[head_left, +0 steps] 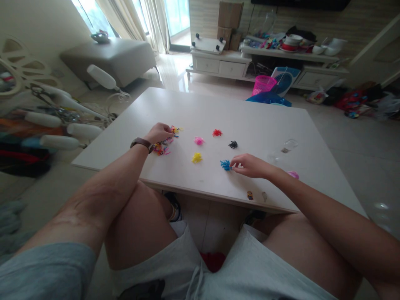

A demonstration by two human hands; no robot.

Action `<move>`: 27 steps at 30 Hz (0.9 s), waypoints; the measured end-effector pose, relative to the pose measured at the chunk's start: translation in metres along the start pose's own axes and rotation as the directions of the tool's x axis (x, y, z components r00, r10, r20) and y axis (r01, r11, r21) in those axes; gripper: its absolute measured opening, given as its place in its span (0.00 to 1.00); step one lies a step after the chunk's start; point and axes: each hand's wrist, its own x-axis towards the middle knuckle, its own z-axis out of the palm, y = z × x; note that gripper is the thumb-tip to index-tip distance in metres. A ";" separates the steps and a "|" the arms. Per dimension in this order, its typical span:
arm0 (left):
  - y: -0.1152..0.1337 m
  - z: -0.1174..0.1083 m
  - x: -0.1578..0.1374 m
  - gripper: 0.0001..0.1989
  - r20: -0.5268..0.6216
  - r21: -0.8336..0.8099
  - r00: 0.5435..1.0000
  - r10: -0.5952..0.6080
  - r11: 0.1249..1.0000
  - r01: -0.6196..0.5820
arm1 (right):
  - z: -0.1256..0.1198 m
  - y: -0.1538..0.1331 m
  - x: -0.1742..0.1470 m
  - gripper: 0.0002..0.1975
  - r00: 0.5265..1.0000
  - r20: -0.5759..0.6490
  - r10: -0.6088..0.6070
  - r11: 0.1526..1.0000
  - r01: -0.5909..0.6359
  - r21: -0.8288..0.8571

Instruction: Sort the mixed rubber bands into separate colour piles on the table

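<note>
While a clear plastic container with a brownish patch (290, 144) rests toward the right of the white rectangular table (265, 121), its contents are too faint for me to make out; past the far edge stands a bright pink mesh basket (263, 84), its inside hidden from me. My right hand (250, 165) is at a loose pile of thin blue strips (225, 165), thumb and forefinger curled nearly together (whether they pinch a strip, I cannot tell). My left hand (158, 132) bends over a mixed heap of multicoloured strips (161, 148), fingers bunched, their hold unclear. Between my hands lie small tangled piles: a pink pile (199, 141), a red pile (217, 133), a black pile (233, 144) and a yellow pile (196, 157). By the near edge lies a little yellow-and-blue figure (250, 195). White tabletop runs between the piles and stretches beyond them to the far edge, with my knees close to the near one
</note>
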 end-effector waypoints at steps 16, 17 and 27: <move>0.007 0.015 0.009 0.10 0.056 -0.009 0.997 0.046 0.999 -0.046 | -0.001 -0.005 -0.003 0.09 1.000 0.008 -0.005 1.000 0.005 0.004; 0.007 0.015 0.009 0.09 0.050 -0.004 0.998 0.038 0.999 -0.038 | -0.001 -0.004 -0.003 0.09 1.000 0.007 -0.005 1.000 0.005 0.004; 0.005 0.017 0.008 0.10 0.027 0.032 0.999 0.047 0.998 -0.048 | -0.002 -0.006 -0.003 0.09 1.000 0.013 -0.002 1.000 0.002 0.000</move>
